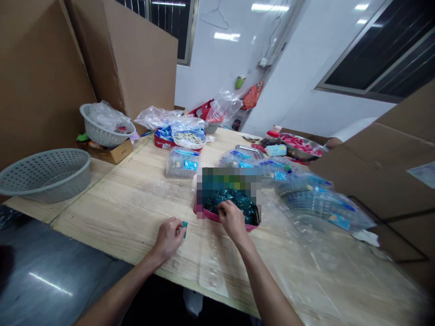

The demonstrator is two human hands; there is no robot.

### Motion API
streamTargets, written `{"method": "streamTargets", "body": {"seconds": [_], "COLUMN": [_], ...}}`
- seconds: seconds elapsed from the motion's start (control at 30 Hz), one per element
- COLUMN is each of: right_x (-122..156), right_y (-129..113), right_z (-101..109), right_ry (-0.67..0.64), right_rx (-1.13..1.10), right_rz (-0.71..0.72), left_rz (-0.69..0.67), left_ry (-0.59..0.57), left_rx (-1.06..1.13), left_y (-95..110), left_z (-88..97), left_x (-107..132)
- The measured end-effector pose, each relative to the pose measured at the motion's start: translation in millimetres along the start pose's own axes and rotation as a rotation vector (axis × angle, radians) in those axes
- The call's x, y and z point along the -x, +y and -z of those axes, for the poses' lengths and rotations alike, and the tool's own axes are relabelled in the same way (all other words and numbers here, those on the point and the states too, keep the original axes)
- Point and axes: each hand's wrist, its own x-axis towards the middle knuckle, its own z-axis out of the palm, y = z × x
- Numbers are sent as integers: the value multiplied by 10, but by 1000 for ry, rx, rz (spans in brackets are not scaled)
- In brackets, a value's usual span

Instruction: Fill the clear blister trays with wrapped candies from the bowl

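My left hand [168,238] is closed in a pinch just above the wooden table [132,213]. Between its thumb and fingers sticks out a small flat teal piece [184,230]. To its right, my right hand [232,220] reaches over the near rim of a pink box [250,227]. Its fingers are bent together against a heap of dark teal, glossy small pieces [239,199] inside; whether they hold one is hidden. Part of the box is blurred into blocks. Clear plastic sheeting [214,258] lies on the table under and beside my hands.
Clear plastic cases with blue labels [181,163] stand behind the box, and more cases [316,199] lie to the right. Grey baskets [50,174] sit at the left. A red tray of blue packets [165,138] and a metal bowl of pink pieces [302,147] are farther back. Cardboard [384,167] borders the right.
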Motion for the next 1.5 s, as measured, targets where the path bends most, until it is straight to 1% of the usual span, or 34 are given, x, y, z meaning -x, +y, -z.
{"method": "streamTargets", "body": {"seconds": [0.13,0.23,0.3,0.37,0.47,0.57,0.63,0.7,0.73,0.8,0.87,0.93,1.03,1.13,1.2,1.27,1.37,1.43,1.5], "right_x": [-7,-30,-7,63,224,374,445,498,521,565,604,633,657,677,696,707,658,541,353], "right_y": [13,30,24,-16,-147,-318,-413,-477,-500,-541,-595,-669,-798,-893,-913,-889,-763,-620,-458], "right_z": [-5,-7,-3,4,2,-44,-100,-159,-183,-205,-194,-169,-159,-224,-289,-334,-299,-209,-108], "right_ry": [14,48,99,124,52,-59,-118,-171,-193,-240,-285,-307,-285,-270,-278,-287,-258,-167,-39], "right_rx": [-52,-134,-287,-515,-831,-1032,-1137,-1193,-1184,-1087,-895,-668,-439,-344,-303,-322,-499,-596,-577], "right_rz": [28,3,-15,-21,4,24,12,-1,5,60,169,290,409,467,458,431,409,356,273], "left_rz": [-36,-54,-61,-75,-129,-179,-163,-110,-78,-16,42,86,102,98,98,90,45,-3,-54], "left_ry": [63,77,85,99,114,87,54,42,51,86,96,55,-6,-5,-9,-20,-40,-62,-84], "left_rx": [36,71,109,174,325,447,457,425,407,374,351,339,327,308,289,267,210,143,69], "left_y": [39,66,97,150,265,359,367,314,267,146,17,-85,-157,-167,-168,-167,-138,-98,-51], "left_z": [4,-2,13,47,111,155,179,213,233,268,278,259,205,180,185,196,200,187,163], "left_x": [13,22,32,45,61,71,86,110,125,158,194,231,282,307,305,296,293,305,319]}}
